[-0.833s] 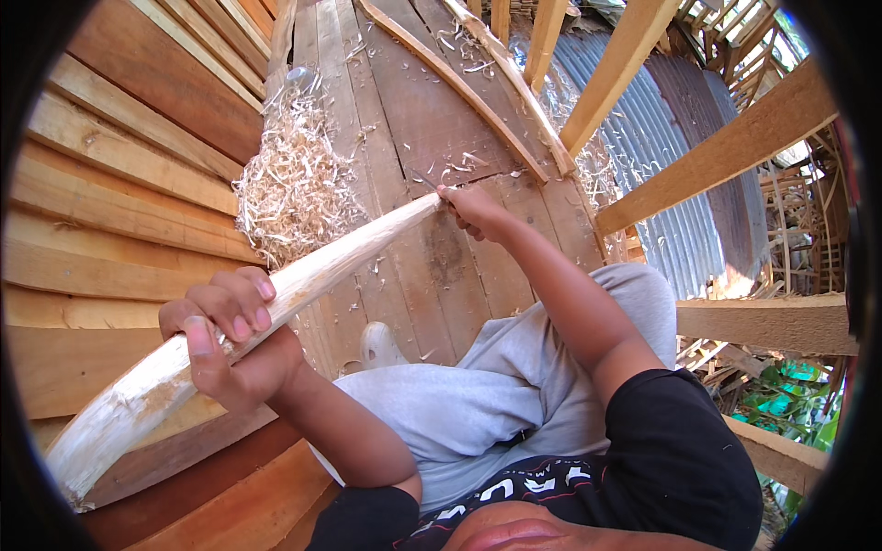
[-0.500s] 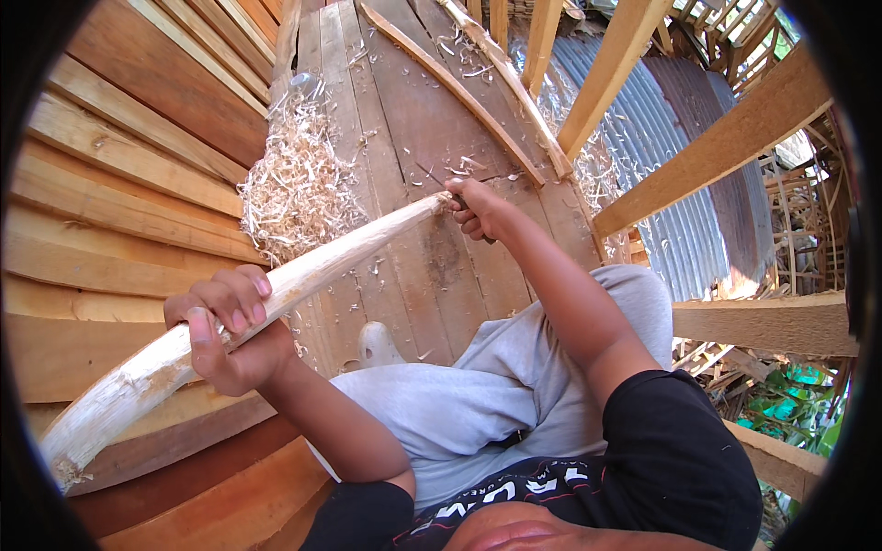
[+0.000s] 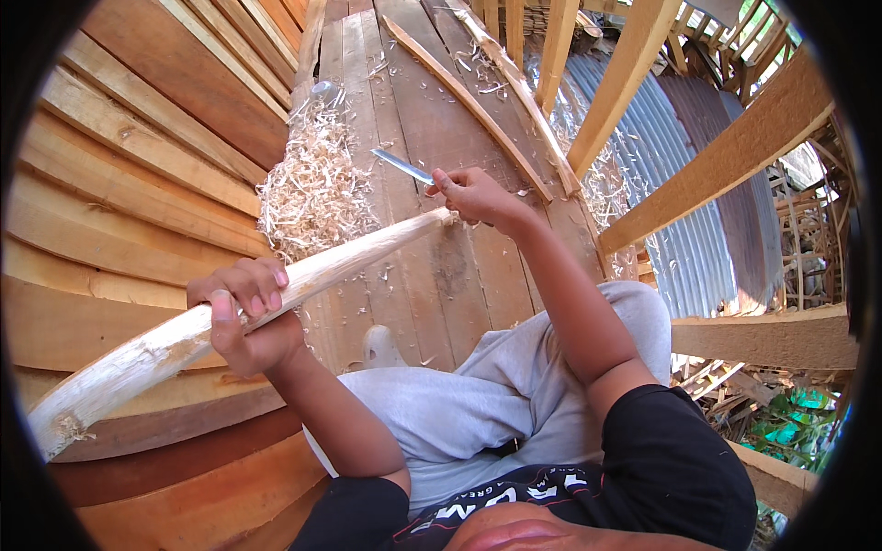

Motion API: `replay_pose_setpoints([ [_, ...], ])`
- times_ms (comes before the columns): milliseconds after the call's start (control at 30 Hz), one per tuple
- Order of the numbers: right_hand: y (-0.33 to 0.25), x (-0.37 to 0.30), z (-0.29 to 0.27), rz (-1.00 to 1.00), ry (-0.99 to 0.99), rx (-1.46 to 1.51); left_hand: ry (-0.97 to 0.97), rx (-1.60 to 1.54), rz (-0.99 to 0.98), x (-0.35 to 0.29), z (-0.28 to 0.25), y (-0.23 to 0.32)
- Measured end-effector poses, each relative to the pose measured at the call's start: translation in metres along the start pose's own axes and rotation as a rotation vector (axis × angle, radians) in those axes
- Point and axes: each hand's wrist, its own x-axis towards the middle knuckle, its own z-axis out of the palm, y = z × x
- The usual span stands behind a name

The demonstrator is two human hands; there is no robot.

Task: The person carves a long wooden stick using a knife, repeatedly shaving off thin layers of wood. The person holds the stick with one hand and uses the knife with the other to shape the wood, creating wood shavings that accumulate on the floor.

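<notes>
A long, pale, peeled wooden pole (image 3: 358, 248) slants from the lower left up to the middle of the view. My left hand (image 3: 248, 312) is wrapped round it along its left half, with the thumb on the near side. Just past the pole's far end, my right hand (image 3: 473, 195) grips a knife (image 3: 401, 166), its handle hidden in my fingers. The bare blade points up and to the left, above the pole and apart from it. Rough torn fibres show at the pole's near left end.
Curly wood shavings (image 3: 317, 188) lie heaped on the plank floor (image 3: 432, 275) against the board wall (image 3: 138, 174). Two long wood strips (image 3: 478, 110) lie on the far right of the floor. Upright wooden posts (image 3: 620, 87) and corrugated metal sheeting (image 3: 684, 174) stand to the right.
My right hand has lifted off the pole's end and turned, so the knife blade now shows broadly. My left hand keeps its hold on the pole. The view has shifted slightly.
</notes>
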Motion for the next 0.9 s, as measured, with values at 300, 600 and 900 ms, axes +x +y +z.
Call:
replay_pose_setpoints([
  [300,0.087,0.030,-0.015,-0.103,0.592,-0.478,-0.065,-0.039,-0.002,-0.001,0.000,-0.004],
  [600,0.095,0.026,-0.017,0.286,0.663,-0.716,-0.084,-0.075,0.011,-0.002,-0.006,-0.002],
  [900,0.120,0.077,-0.008,-0.439,0.554,-1.200,-0.074,-0.111,0.039,-0.001,-0.002,-0.007],
])
